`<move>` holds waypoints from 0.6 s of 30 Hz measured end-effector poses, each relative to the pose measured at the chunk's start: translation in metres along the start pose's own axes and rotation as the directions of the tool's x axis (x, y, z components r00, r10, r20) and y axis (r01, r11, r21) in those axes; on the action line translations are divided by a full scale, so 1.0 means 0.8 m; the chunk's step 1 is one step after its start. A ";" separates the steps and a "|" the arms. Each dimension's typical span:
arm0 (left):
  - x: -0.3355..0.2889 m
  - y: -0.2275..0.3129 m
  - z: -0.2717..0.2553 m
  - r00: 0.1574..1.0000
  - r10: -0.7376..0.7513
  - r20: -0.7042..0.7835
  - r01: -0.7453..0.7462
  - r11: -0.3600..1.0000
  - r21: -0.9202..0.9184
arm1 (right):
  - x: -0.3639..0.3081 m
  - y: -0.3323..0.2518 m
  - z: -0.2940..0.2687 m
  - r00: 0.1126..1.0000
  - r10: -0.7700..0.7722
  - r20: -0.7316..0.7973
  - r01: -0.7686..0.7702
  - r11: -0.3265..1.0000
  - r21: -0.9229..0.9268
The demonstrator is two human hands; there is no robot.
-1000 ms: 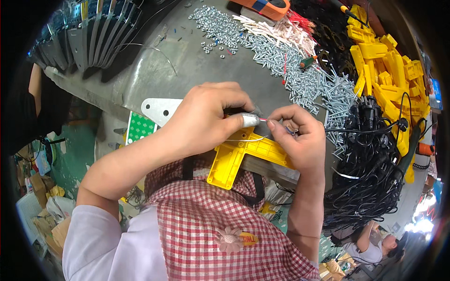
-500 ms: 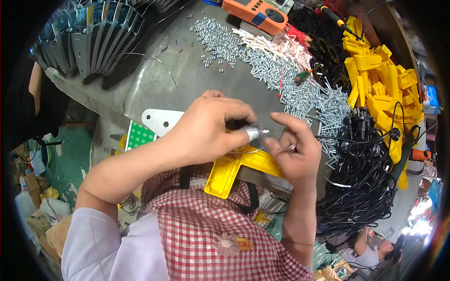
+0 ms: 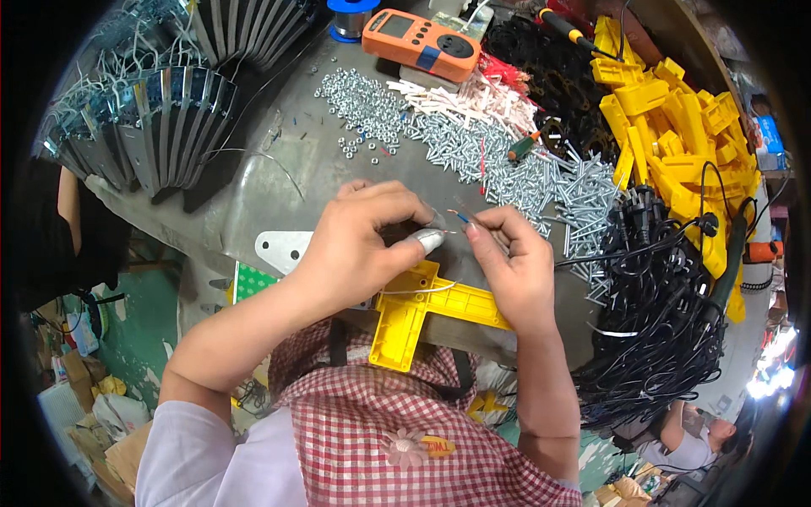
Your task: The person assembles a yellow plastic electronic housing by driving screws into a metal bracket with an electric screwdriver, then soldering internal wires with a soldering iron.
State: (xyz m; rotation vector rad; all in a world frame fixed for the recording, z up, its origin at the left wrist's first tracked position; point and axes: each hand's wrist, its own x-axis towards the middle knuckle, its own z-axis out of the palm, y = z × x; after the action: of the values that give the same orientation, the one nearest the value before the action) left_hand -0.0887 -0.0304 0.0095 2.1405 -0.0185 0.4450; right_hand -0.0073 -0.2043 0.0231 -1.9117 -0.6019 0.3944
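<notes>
From my seat, the grey workbench (image 3: 274, 186) fills the middle of the feed, with green floor (image 3: 144, 313) past its left side and another person (image 3: 688, 448) at lower right. Fanned grey strips (image 3: 165, 127) stand at upper left. Across the far side I see loose nuts (image 3: 359, 106), screws (image 3: 473, 152), white sleeves (image 3: 465, 103) and an orange meter (image 3: 418, 42); to the right, yellow parts (image 3: 667, 127) and tangled black cables (image 3: 659, 346). The left forearm blocks some of the silver plate (image 3: 274, 245) and green card (image 3: 252, 280) for me. A blue-rimmed spool (image 3: 351, 19) carries silvery wire. The open yellow housing (image 3: 401, 325) lies at the bench's near edge, below the hands, a white cable (image 3: 431, 290) across it. Just above, the right hand (image 3: 517, 266) pinches a blue wire (image 3: 462, 218), its bare copper end pointing at the left hand (image 3: 363, 237). The left thumb, white-wrapped, sits close to its forefinger; whether they grip a thin strand, I can't tell.
</notes>
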 end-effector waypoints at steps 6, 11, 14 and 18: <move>-0.001 0.007 0.003 0.936 -0.348 0.054 0.348 0.891 -0.291 | 0.000 -0.004 -0.002 0.988 0.124 0.090 -0.133 0.986 0.100; -0.001 0.004 0.000 0.975 -0.217 0.046 0.222 0.955 -0.196 | -0.002 -0.003 -0.002 0.969 0.198 0.146 -0.212 0.973 0.091; -0.001 0.004 0.000 0.979 -0.194 0.067 0.203 0.963 -0.179 | -0.002 0.000 0.006 0.996 0.057 0.075 -0.070 0.981 0.181; -0.005 0.007 -0.003 0.997 -0.075 0.030 0.076 0.997 -0.018 | 0.000 -0.019 0.008 0.995 0.056 0.079 -0.060 0.997 0.048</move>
State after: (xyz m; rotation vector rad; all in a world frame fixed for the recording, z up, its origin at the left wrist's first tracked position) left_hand -0.0946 -0.0324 0.0142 2.1209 0.0414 0.3682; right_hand -0.0137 -0.1945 0.0345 -1.8762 -0.5827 0.5182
